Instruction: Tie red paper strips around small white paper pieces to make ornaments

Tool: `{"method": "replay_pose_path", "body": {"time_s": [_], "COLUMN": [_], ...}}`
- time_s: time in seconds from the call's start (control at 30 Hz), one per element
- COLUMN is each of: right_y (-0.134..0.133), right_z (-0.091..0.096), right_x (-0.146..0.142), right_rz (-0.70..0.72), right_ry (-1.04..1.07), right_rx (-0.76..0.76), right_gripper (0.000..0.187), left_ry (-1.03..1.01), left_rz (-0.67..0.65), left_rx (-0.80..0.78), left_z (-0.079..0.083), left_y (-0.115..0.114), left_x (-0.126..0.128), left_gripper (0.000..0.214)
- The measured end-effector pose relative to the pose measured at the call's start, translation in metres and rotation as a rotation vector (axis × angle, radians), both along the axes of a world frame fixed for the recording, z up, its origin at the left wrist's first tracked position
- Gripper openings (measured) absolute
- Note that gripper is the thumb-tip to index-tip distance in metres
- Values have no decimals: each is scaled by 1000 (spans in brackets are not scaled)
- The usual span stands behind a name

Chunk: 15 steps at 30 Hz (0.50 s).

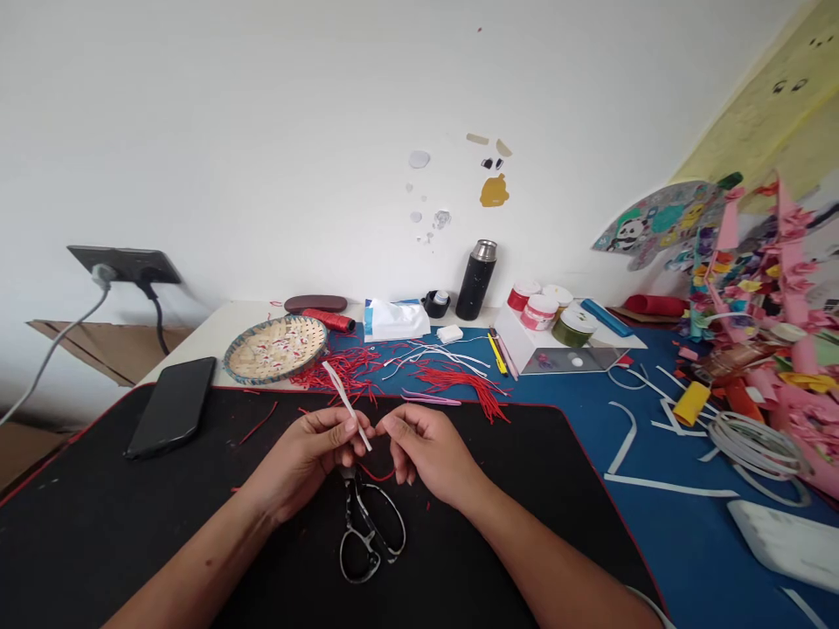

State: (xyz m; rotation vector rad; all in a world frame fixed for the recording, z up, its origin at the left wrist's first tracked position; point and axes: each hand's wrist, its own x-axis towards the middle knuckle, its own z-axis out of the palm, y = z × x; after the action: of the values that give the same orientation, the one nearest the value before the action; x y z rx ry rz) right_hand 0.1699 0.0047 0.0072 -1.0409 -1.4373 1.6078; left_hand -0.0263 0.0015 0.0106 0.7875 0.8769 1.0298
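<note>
My left hand (313, 454) is closed in a pinch on a thin white paper strip (344, 397) that slants up to the left. My right hand (426, 450) is also closed, its fingertips at the strip's lower end. A thin red thread (377, 476) curves below between the two hands; its end seems to be held at the right fingers. Black scissors (367, 528) lie on the black mat (131, 515) just beneath the hands.
Red strips (459, 382) and white strips (433, 354) lie scattered behind the hands. A woven basket (275, 349), a black phone (174, 406), a thermos (476, 279), tape rolls (541, 310) and colourful paper crafts (760, 288) surround the blue table cover (655, 533).
</note>
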Motion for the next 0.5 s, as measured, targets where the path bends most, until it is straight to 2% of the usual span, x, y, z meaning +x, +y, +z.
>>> {"method": "replay_pose_path", "body": {"time_s": [0.3,0.5], "right_y": [1,1], "right_z": [3,3], "right_x": [1,0], "right_rz": [-71,-72], "right_ry": [74,104], "right_rx": [28,24], "right_gripper": [39,37], "left_ry": [34,65], "left_rz": [-223,-302], "left_rx": [-110,-128], "left_z": [1,1], "left_y": [-7,-9], "left_x": [1,3], "left_gripper": [29,31]}}
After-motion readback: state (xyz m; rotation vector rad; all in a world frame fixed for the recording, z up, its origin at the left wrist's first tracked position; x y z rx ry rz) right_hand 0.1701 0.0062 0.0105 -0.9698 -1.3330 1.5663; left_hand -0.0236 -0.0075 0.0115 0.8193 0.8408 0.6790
